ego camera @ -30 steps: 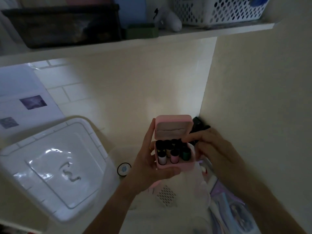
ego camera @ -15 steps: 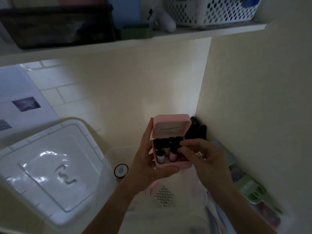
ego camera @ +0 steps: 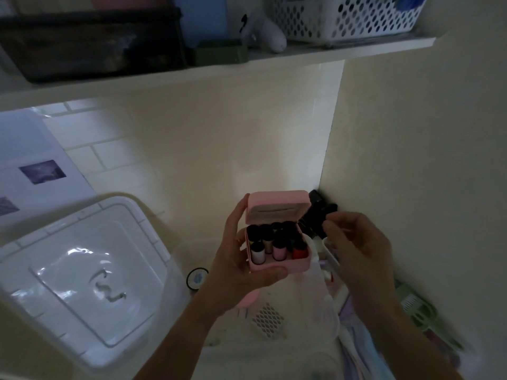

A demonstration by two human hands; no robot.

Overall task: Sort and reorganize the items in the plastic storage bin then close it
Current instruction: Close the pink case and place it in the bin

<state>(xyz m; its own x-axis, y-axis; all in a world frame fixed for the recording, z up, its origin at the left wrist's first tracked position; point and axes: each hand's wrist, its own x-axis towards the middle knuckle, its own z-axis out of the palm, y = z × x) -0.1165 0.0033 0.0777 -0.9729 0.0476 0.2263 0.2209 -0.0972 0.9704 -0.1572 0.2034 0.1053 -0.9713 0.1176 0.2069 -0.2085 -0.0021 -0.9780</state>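
Note:
My left hand [ego camera: 241,272] grips a small pink case [ego camera: 277,242] from its left side and underneath. The hinged lid of the case stands open, and several thread spools stand inside, among them white, pink and red ones. My right hand [ego camera: 356,250] hovers just right of the case with its fingers curled toward the thumb; whether it holds anything is unclear. Below both hands sits the clear plastic storage bin [ego camera: 333,322], which holds a white mesh piece [ego camera: 267,319] and pale fabric. The bin's lid [ego camera: 82,272] lies off to the left.
A small round black-rimmed item [ego camera: 196,278] lies by the bin's left side. Dark objects [ego camera: 318,212] stand in the wall corner. A green comb-like tool [ego camera: 417,314] lies at the right. A shelf [ego camera: 274,58] above carries a white perforated basket [ego camera: 351,15] and a dark box [ego camera: 90,42].
My right hand has drawn away from the spools to the right of the case. A red spool now shows at the case's front right. My left hand keeps its grip.

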